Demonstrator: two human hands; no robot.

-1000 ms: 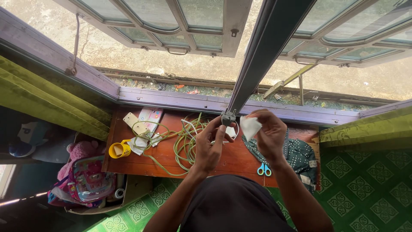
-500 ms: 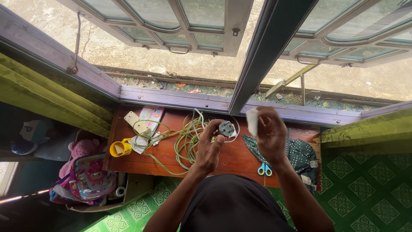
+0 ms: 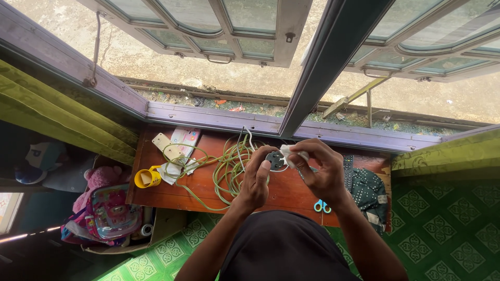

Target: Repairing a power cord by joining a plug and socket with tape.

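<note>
Pinched between thumb and fingers of the left hand [image 3: 256, 179], a small dark round part [image 3: 275, 160] sits with its flat face turned up toward the person. It looks like a plug or socket piece; finer detail is too small to tell. The right hand [image 3: 324, 171] closes its fingertips on a white cloth [image 3: 289, 152] and presses it against the part's edge at 3 o'clock. Both hands hold above the table [image 3: 281, 193], in front of the chest, which appears to keep the part steady and its face in view while the cloth bears on it.

Layout, taking the part as dial centre:
- 9 o'clock: a loose coil of green cable [image 3: 225, 169] spreads over the table, with white strands running from it up toward the part.
- 9 o'clock, farther out: flat pale pieces [image 3: 182, 143] and a yellow cup [image 3: 147, 178] lie near the table's left end.
- 4 o'clock: blue scissors [image 3: 322, 206] lie at the near table edge, below the right wrist.
- 3 o'clock: a dark remote [image 3: 348, 171] rests beside a dotted green cloth [image 3: 370, 191].
- 12 o'clock: the window sill [image 3: 208, 117] runs directly behind the table; the casements stand open.
- 8 o'clock, on the floor: a pink bag [image 3: 107, 213] leans beside the table.
</note>
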